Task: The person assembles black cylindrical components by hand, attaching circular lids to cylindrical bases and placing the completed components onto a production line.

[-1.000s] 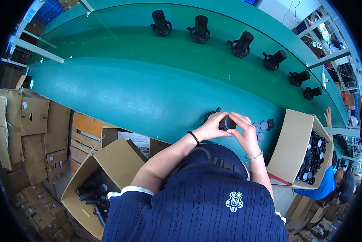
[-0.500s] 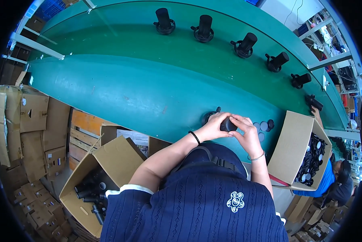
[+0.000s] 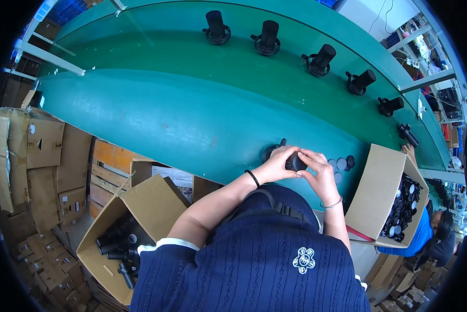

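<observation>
Both my hands are closed around a black cylindrical part with a round ridged end, held just over the near edge of the green table. My left hand wraps it from the left. My right hand grips its ridged end with thumb and fingers. Much of the cylinder is hidden by my fingers. Just beyond my left hand lies a black ring-shaped base, partly covered by that hand. Several flat round discs, grey and black, lie right of my right hand.
Several black cylinders on ringed bases stand along the green conveyor belt. An open carton of black discs is at right; another with black tubes is at lower left. A co-worker's hand is at far right.
The black assemblies on the belt have shifted slightly to the right. My hands keep nearly the same grip on the cylinder. The co-worker's hand now sits slightly lower, by the last assembly.
</observation>
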{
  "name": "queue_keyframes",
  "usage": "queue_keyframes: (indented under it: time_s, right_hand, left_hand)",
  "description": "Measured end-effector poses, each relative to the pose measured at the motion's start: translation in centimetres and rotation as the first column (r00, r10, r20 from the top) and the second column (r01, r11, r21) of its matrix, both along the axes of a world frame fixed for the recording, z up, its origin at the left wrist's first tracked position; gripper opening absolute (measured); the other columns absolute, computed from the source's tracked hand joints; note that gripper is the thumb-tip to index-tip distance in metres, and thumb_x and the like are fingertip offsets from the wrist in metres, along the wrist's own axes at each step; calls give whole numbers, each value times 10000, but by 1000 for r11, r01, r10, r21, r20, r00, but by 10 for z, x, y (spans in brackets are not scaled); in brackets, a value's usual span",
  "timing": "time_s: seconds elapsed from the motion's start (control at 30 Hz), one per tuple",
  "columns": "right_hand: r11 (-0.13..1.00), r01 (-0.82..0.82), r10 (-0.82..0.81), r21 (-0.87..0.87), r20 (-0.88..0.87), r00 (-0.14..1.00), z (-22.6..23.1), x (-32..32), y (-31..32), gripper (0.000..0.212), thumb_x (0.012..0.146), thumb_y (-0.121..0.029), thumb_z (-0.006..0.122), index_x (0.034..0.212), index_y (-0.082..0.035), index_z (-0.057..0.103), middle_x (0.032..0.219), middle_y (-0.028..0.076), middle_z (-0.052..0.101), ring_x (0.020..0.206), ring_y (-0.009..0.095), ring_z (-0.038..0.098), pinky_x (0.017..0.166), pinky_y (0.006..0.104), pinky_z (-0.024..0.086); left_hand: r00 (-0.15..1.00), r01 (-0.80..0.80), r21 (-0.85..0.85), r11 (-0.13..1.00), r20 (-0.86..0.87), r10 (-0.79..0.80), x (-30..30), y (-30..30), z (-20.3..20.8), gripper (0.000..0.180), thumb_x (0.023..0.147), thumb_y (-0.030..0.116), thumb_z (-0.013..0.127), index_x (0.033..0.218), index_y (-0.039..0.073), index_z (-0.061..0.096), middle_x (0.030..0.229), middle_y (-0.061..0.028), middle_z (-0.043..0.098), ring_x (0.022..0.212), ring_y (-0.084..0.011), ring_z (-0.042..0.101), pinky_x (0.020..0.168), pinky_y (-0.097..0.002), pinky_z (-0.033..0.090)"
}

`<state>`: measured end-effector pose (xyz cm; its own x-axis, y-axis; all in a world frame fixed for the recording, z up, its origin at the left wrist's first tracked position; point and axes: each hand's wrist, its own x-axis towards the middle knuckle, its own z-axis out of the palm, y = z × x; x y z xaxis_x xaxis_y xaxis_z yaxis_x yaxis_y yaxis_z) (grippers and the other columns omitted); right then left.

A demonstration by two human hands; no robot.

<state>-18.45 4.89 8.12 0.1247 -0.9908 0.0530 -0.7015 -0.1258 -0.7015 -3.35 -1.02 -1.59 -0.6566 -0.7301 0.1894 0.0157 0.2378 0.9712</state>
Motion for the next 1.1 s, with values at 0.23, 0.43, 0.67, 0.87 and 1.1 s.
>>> queue_keyframes:
  time_s: [0.23,0.43,0.67,0.87,1.1]
  right_hand:
    - [1000,-16,18,25,-45,999,7,1,-2,501,581,-7,741,1069,-27,630,1147,134,582,1015,303,542,879,362,451]
    - [999,37,-37,-19,-8,999,2,6,0,485,596,36,711,1069,-27,627,1145,127,583,1019,305,539,877,364,454]
    - [1000,-10,9,-17,-66,998,3,3,0,474,605,40,699,1069,-30,626,1141,128,584,1009,306,544,874,363,455]
    - [1000,-24,25,10,-98,995,7,6,-1,461,610,24,708,1061,-27,628,1134,133,584,1005,306,544,874,363,455]
    - [1000,-15,14,-3,-95,995,8,7,-1,470,609,6,721,1068,-19,622,1121,138,587,1004,304,541,866,362,458]
  left_hand:
    - [997,77,22,997,28,-77,3,-2,-1,648,657,279,758,1181,48,457,1091,-131,512,1013,-291,495,891,-384,388]
    - [989,143,176,974,5,-146,8,-5,-3,731,691,475,699,1236,73,423,1197,-153,482,1128,-340,433,965,-448,309]
    - [991,118,95,988,59,-124,5,-1,-6,679,753,482,656,1236,68,421,1186,-156,486,1128,-342,432,969,-449,308]
    - [993,92,98,991,69,-99,3,-1,-7,583,794,426,631,1203,61,434,1135,-148,497,1079,-326,458,929,-437,338]
    - [997,61,20,998,55,-62,4,0,-3,486,824,350,614,1174,58,444,1076,-138,502,1014,-301,479,883,-412,368]
